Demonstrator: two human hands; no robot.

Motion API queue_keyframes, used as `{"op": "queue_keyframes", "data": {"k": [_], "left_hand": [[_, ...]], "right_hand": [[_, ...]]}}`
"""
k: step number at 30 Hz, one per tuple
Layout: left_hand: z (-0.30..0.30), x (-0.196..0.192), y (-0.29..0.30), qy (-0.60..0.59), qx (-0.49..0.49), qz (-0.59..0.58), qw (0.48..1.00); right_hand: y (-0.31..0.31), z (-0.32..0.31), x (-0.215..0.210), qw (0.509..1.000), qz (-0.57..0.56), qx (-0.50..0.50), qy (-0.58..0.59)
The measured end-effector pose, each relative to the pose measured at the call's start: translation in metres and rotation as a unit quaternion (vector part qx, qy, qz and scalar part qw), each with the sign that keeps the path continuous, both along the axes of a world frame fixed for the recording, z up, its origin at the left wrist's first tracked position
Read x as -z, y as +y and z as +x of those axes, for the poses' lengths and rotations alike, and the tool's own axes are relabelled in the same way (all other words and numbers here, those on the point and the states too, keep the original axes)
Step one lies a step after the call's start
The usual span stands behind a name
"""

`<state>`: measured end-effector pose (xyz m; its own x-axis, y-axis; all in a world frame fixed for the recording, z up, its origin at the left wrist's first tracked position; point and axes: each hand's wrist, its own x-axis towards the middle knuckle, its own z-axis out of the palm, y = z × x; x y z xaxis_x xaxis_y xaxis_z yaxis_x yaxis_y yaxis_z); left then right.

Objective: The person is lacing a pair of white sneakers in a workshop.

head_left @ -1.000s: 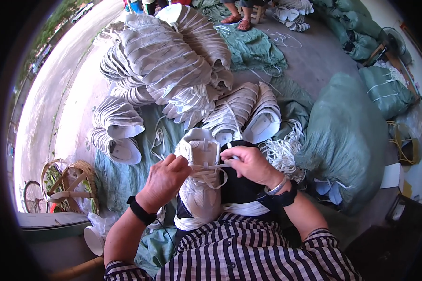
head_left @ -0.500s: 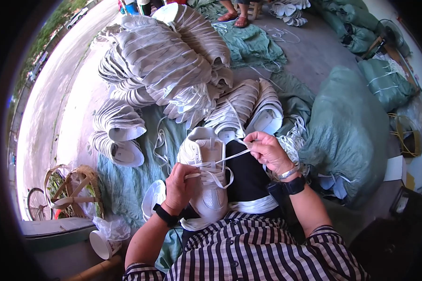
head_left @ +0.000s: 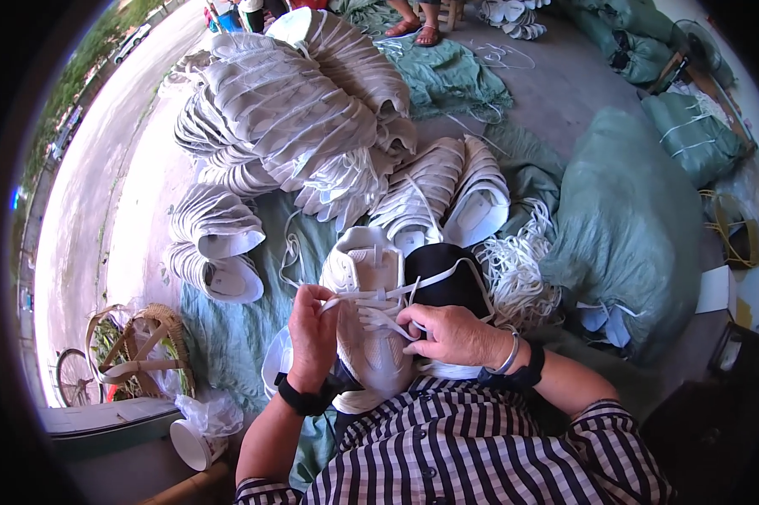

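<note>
A white sneaker upper [head_left: 378, 364] lies on my lap, its toe end toward me and its heel end pointing away. A flat white shoelace [head_left: 441, 275] crosses its eyelets, and one length loops to the right over my dark-clothed knee. My left hand [head_left: 314, 338] is closed at the upper's left edge, pinching a lace end between thumb and fingers. On the right edge, lower along the lacing, my right hand [head_left: 457, 338] pinches a loop of the same lace. The fingertips partly hide what they grip.
Large stacks of nested shoe uppers [head_left: 291, 105] rise ahead on green sheeting [head_left: 299, 252]. A bundle of white laces [head_left: 518, 273] lies right of my knee, beside a bulky green sack [head_left: 623, 219]. At left are a woven basket [head_left: 156, 337] and a paper cup [head_left: 196, 443]. Another person's feet [head_left: 417, 32] show far ahead.
My right hand has come down and left from the stretched lace to the upper's right edge. My left hand has risen slightly. The lace that was taut now curves loosely over my knee.
</note>
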<state>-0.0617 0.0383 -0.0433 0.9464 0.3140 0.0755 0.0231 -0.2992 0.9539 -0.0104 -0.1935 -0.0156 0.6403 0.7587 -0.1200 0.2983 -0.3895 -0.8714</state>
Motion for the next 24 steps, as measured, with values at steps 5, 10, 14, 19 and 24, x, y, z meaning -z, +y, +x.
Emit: {"op": "queue_keyframes", "data": {"k": [5, 10, 14, 19, 24], "left_hand": [[0.017, -0.016, 0.005, 0.01, 0.047, -0.178, 0.983], [0.027, -0.025, 0.008, 0.062, 0.018, -0.274, 0.959], [0.03, -0.025, 0.016, 0.069, 0.0, -0.341, 0.938], [0.032, -0.026, 0.029, 0.084, 0.016, -0.355, 0.931], [0.03, -0.025, 0.103, 0.026, -0.071, -0.334, 0.939]], "right_hand": [[0.005, 0.008, 0.0, 0.968, -0.001, 0.119, -0.223], [0.011, 0.039, 0.011, 0.943, 0.163, 0.214, -0.197], [0.015, 0.035, 0.004, 0.882, 0.274, 0.241, 0.298], [0.012, 0.04, -0.001, 0.925, 0.068, 0.106, 0.358], [0.014, 0.035, 0.001, 0.94, 0.201, 0.183, 0.207]]}}
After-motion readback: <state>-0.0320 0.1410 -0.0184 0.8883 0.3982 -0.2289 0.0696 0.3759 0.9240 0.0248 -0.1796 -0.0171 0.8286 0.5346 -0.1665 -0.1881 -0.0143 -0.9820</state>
